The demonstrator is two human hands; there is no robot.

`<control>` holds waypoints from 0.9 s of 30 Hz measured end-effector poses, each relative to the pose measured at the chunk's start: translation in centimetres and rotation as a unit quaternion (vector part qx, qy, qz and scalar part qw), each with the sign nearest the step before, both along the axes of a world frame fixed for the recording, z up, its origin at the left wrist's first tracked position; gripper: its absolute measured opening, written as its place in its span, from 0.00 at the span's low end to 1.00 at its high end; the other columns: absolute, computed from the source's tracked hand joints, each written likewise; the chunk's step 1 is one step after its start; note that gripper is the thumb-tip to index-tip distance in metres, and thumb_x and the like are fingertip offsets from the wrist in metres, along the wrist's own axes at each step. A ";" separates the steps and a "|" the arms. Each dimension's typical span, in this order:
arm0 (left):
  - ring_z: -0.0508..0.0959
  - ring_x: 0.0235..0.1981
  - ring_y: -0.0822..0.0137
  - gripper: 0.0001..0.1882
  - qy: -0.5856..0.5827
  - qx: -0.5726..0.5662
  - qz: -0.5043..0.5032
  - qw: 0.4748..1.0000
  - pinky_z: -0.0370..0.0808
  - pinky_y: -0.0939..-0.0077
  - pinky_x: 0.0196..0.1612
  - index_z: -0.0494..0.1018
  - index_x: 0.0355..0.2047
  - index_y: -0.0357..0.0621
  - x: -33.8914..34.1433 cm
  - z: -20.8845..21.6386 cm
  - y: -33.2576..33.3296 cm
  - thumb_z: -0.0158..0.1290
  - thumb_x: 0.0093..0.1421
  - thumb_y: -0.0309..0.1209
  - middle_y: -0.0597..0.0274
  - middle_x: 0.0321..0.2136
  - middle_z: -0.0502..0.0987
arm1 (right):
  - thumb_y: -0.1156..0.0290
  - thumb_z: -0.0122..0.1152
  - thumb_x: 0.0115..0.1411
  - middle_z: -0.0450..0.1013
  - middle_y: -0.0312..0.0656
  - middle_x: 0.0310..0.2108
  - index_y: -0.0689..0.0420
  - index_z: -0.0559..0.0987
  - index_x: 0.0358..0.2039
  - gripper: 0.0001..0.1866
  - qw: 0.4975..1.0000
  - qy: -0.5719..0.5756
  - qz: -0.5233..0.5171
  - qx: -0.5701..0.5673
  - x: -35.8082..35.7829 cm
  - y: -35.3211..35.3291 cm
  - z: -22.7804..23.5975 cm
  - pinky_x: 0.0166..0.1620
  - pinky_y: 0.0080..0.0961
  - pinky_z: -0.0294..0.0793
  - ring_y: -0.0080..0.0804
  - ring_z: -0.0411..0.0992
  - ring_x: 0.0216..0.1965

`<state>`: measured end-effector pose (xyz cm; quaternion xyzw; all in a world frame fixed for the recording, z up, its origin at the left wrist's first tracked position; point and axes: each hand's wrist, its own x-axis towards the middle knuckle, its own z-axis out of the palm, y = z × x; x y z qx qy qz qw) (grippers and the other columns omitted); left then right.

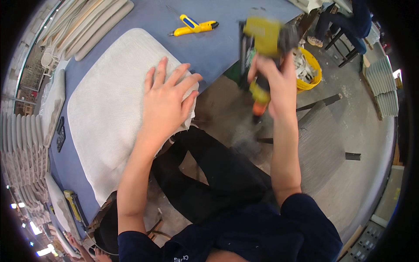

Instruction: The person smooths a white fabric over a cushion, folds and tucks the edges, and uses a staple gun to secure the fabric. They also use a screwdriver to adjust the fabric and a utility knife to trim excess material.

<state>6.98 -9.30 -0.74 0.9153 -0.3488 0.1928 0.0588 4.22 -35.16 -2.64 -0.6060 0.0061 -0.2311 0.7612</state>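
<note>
Left hand (168, 98) lies flat and open on the white cushion (109, 113) at the worktop's (209, 48) near edge, pinning the fabric, while the right hand (275, 83) grips a blurry yellow stapler (264, 39) just off that edge.

A dark rectangular label (258, 31) sits on the side of the yellow power tool (268, 41), which the right hand (279, 83) grips just past the table edge; blur reduces the label to a darker patch. Behind the tool, at the edge of the blue table (209, 48), a green and black patch (248, 56) may be a printed package, but it is too hidden to tell. A flat black slab (60, 133) lies near the table's left edge, possibly a dark screen.
</note>
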 end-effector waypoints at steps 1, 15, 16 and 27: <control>0.64 0.73 0.40 0.17 0.007 0.007 -0.005 1.000 0.59 0.40 0.73 0.81 0.55 0.61 0.0 0.3 0.1 0.61 0.66 0.36 0.64 0.64 0.76 | 0.77 0.66 0.64 0.76 0.35 0.29 0.61 0.79 0.53 0.16 0.986 -0.009 0.117 0.117 -2.4 0.7 -1.4 0.30 0.20 0.72 0.20 0.73 0.27; 0.65 0.74 0.52 0.19 0.050 0.072 -0.023 0.996 0.55 0.38 0.75 0.79 0.56 0.58 1.2 0.5 -0.3 0.61 0.64 0.29 0.66 0.64 0.75 | 0.77 0.74 0.54 0.83 0.44 0.33 0.65 0.81 0.49 0.21 0.983 -0.005 0.059 -0.173 -6.4 8.8 -10.5 0.40 0.24 0.80 0.34 0.84 0.32; 0.64 0.74 0.51 0.20 0.059 0.076 -0.018 0.995 0.53 0.40 0.76 0.79 0.56 0.58 1.1 0.9 -0.4 0.60 0.64 0.28 0.65 0.65 0.74 | 0.76 0.74 0.53 0.83 0.45 0.33 0.65 0.81 0.49 0.22 0.980 -0.011 0.071 -0.186 -6.3 8.6 -10.5 0.40 0.24 0.80 0.34 0.84 0.32; 0.65 0.74 0.52 0.20 0.066 0.069 -0.026 0.995 0.53 0.42 0.76 0.79 0.56 0.57 0.7 0.7 -0.9 0.59 0.63 0.26 0.65 0.65 0.75 | 0.74 0.73 0.51 0.84 0.46 0.36 0.62 0.83 0.47 0.21 0.969 -0.014 0.053 -0.240 -5.8 8.4 -13.3 0.40 0.28 0.82 0.43 0.84 0.33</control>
